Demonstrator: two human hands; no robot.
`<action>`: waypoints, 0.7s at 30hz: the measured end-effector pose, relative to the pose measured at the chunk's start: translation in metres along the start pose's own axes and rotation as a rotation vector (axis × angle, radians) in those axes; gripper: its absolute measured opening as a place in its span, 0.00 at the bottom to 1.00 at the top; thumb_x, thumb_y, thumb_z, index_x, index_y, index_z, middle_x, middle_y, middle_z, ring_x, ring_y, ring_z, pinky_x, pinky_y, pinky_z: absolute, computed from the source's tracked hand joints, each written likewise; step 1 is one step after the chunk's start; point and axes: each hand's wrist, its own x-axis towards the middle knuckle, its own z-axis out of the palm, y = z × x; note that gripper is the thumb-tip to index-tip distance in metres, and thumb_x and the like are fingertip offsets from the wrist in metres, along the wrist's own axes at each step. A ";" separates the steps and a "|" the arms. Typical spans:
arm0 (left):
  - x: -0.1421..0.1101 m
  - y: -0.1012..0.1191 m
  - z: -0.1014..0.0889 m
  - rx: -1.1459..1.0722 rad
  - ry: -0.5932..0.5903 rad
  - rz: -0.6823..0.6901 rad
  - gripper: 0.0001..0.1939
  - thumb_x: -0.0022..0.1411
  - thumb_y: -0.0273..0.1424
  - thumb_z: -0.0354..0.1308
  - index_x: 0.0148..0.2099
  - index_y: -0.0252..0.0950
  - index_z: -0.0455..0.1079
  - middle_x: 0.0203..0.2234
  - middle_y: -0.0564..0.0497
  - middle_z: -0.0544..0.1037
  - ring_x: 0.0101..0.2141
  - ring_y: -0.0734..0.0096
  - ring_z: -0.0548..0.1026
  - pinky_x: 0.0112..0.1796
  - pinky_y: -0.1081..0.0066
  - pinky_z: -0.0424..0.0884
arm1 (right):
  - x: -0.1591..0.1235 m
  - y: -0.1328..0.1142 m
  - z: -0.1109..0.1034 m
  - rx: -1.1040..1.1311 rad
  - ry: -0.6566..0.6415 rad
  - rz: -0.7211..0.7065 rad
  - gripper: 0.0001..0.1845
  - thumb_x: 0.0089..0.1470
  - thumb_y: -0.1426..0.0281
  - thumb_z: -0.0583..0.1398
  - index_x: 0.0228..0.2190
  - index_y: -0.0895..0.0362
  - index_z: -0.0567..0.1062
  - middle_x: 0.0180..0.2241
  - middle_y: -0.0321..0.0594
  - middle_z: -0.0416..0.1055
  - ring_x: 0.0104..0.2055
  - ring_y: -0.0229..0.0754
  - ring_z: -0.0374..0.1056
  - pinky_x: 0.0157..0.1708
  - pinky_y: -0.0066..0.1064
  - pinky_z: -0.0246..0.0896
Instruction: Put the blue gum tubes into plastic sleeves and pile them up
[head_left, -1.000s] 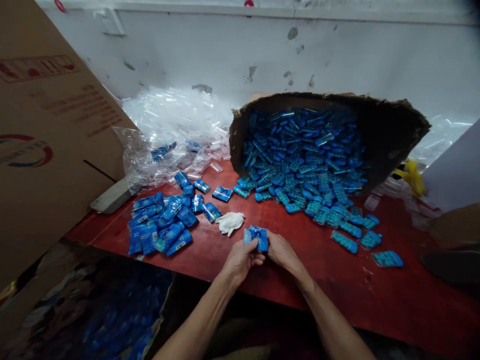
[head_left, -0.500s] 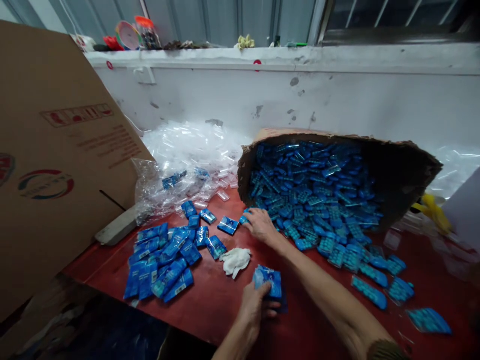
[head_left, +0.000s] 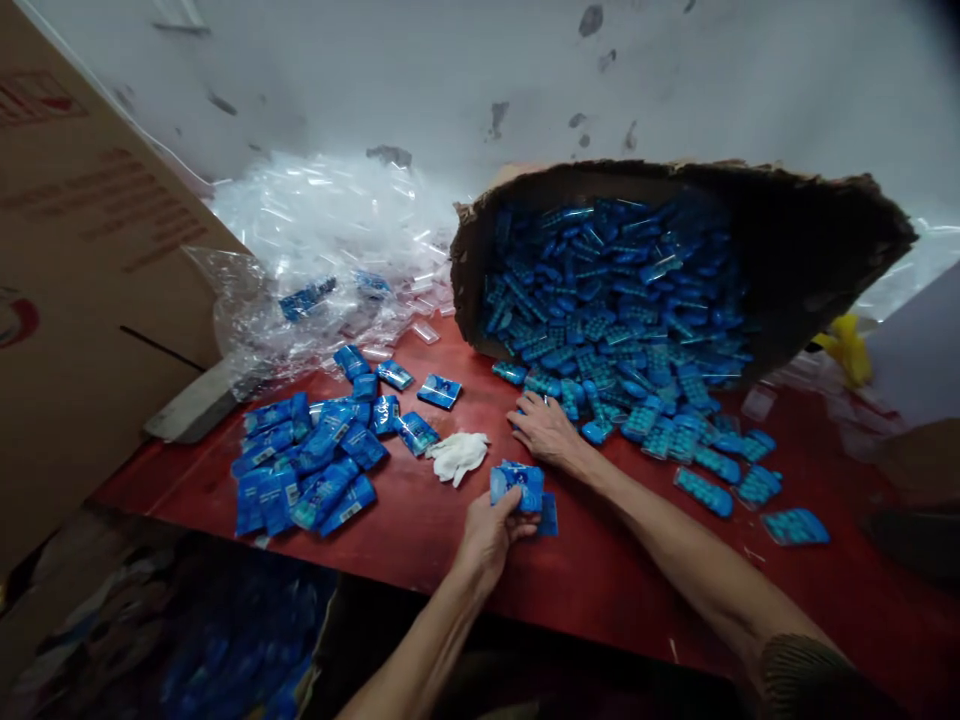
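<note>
My left hand (head_left: 491, 530) is closed on a flat blue printed packet (head_left: 517, 487), thumb on top. Another blue piece (head_left: 550, 515) juts out beyond its fingers. My right hand (head_left: 547, 430) reaches to the front of the spilled pile of small clear packs (head_left: 630, 340), which have blue ends and turquoise bead-like contents. Its fingers curl down close to the table, and whatever lies beneath the palm is hidden. A crumpled white glove (head_left: 457, 457) lies left of my hands. Farther left sits a heap of blue printed packets (head_left: 330, 450), with a single packet (head_left: 440, 390) apart from them.
A torn cardboard box (head_left: 817, 270) lies on its side on the red table (head_left: 442, 520), packs spilling out. Clear plastic pieces (head_left: 337, 220) are piled against the wall. A large carton (head_left: 97, 260) stands at left, beside a grey block (head_left: 191, 402). Yellow material (head_left: 847, 350) lies at right.
My right hand left the packet held by both hands, reached forward to a small pack at the pile's edge, then drew back rightward. My left hand keeps its packet. The view tilted up, then down.
</note>
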 end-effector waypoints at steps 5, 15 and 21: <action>0.000 -0.001 -0.002 -0.010 -0.009 0.065 0.14 0.41 0.35 0.62 0.28 0.30 0.65 0.18 0.51 0.73 0.20 0.73 0.72 0.21 0.75 0.68 | -0.043 0.003 0.001 0.060 0.039 0.037 0.15 0.52 0.68 0.53 0.43 0.54 0.67 0.49 0.46 0.59 0.56 0.49 0.45 0.50 0.47 0.40; -0.020 -0.003 0.007 0.043 -0.070 0.233 0.16 0.41 0.35 0.62 0.32 0.30 0.68 0.22 0.52 0.71 0.23 0.74 0.69 0.26 0.71 0.69 | -0.100 -0.061 -0.003 1.241 0.269 0.449 0.17 0.49 0.61 0.54 0.38 0.58 0.68 0.34 0.40 0.70 0.34 0.40 0.65 0.36 0.31 0.61; -0.026 -0.018 0.002 0.083 -0.071 0.226 0.15 0.41 0.35 0.63 0.29 0.30 0.67 0.16 0.55 0.67 0.18 0.80 0.64 0.22 0.74 0.67 | -0.110 -0.077 0.016 1.590 0.300 0.595 0.14 0.44 0.60 0.56 0.22 0.59 0.67 0.18 0.32 0.64 0.19 0.33 0.59 0.22 0.25 0.56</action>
